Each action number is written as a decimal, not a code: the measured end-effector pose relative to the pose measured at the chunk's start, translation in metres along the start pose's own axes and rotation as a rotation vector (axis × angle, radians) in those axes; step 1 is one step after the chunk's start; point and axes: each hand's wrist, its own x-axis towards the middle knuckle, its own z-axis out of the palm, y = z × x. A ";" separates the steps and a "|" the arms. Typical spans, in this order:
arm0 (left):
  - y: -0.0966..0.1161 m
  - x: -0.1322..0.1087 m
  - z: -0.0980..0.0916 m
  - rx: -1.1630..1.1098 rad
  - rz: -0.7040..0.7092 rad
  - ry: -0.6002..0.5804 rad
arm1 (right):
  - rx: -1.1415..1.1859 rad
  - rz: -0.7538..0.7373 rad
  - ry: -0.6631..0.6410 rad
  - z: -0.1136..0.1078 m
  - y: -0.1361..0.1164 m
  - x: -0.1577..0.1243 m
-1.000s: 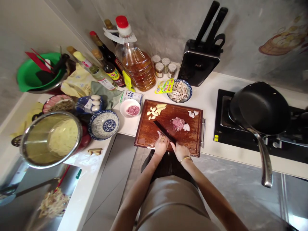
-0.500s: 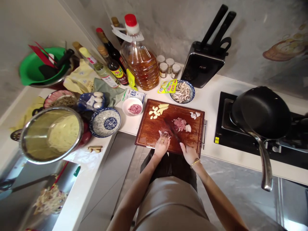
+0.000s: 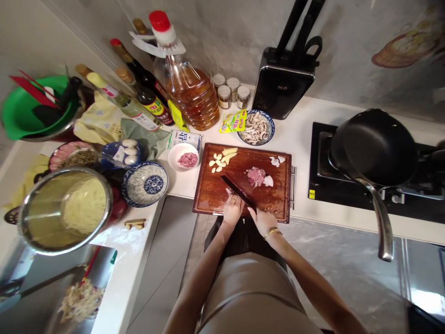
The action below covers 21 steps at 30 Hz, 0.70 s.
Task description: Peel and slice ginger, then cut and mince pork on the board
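My right hand (image 3: 263, 220) grips the handle of a dark-bladed kitchen knife (image 3: 236, 189), whose blade points up and left across the wooden cutting board (image 3: 205, 197). Left of the blade, my left hand (image 3: 233, 209) has its fingers bunched on a piece of meat, mostly hidden under the fingertips. Beyond the knife lies a heap of cut pink meat (image 3: 256, 176) with a pale lump of fat (image 3: 268, 181) beside it. Garlic cloves (image 3: 216, 163) and ginger slices (image 3: 229, 152) sit at the board's upper left. White scraps (image 3: 275, 161) lie at its upper right.
A small bowl of meat (image 3: 174, 158) and a patterned bowl (image 3: 162, 185) stand left of the board. Behind it are sliced mushrooms (image 3: 256, 129), an oil jug (image 3: 194, 97) and a knife block (image 3: 283, 90). A black pan (image 3: 375, 148) sits on the stove at right.
The knife blade has swung toward the left, away from the meat heap and closer to my left hand. My right hand has shifted slightly left. The view has moved a little.
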 end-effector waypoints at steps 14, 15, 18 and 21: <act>0.005 0.005 0.000 -0.076 -0.061 0.000 | 0.060 0.004 -0.015 -0.002 0.006 -0.002; 0.005 0.005 0.001 -0.087 -0.063 0.001 | 0.058 0.022 -0.018 0.000 0.007 -0.003; 0.006 0.005 0.002 -0.109 -0.069 -0.002 | 0.079 0.031 -0.013 -0.001 0.008 0.000; 0.005 0.006 0.001 -0.126 -0.074 -0.004 | 0.180 -0.048 -0.009 -0.008 0.011 0.015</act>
